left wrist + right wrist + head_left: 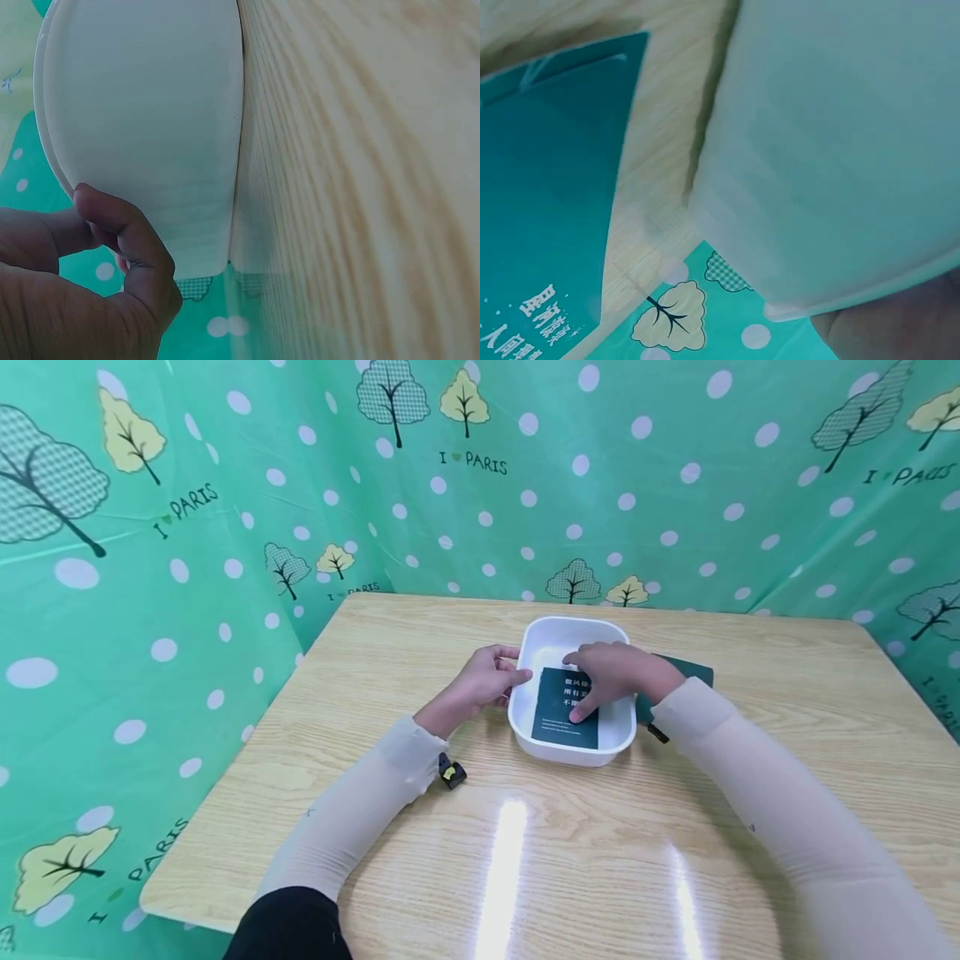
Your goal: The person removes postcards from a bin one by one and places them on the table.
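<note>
A white plastic basin point(573, 755) stands on the wooden table, its outer wall point(150, 127) large in the left wrist view. My left hand point(487, 679) holds its left rim, thumb over the edge and fingers outside. Inside lies a dark green booklet point(558, 718) printed with white Chinese characters. Over the booklet, my right hand point(618, 672) reaches in with thumb and fingers spread apart, the thumb on the cover and the fingertips past its far edge. In the right wrist view the basin wall hides most of that hand point(900, 322).
A second dark green booklet point(547, 172), also with white characters, lies on the table right of the basin, partly under my right forearm in the head view. A small black device point(452, 772) sits at my left wrist. Behind the table point(420, 627) hangs a green patterned curtain point(480, 527).
</note>
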Motion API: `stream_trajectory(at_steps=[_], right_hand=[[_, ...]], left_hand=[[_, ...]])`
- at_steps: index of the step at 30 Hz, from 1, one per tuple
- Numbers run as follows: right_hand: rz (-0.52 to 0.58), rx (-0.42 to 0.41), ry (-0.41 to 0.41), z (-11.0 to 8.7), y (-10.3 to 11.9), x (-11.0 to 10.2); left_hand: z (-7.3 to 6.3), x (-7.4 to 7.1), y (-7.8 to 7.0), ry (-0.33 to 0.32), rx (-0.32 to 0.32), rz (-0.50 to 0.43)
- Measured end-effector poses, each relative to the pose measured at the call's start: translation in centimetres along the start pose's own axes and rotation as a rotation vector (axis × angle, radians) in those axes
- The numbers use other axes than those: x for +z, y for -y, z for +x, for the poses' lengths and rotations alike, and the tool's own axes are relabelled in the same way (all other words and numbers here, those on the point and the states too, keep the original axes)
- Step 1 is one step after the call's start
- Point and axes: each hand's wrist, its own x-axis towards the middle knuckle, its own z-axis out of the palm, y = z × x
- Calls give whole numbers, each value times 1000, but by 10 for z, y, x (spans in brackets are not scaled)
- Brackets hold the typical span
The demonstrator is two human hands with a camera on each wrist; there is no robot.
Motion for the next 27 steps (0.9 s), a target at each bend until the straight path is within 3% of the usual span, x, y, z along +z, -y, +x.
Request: stream_trajectory(at_steps=[8, 27], right_hand=[[-9, 56, 13, 0, 3, 2], [8, -20, -37, -1, 0, -2]], left_hand=[[1, 0, 1, 5, 9, -1], [2, 0, 1, 8, 7, 7]])
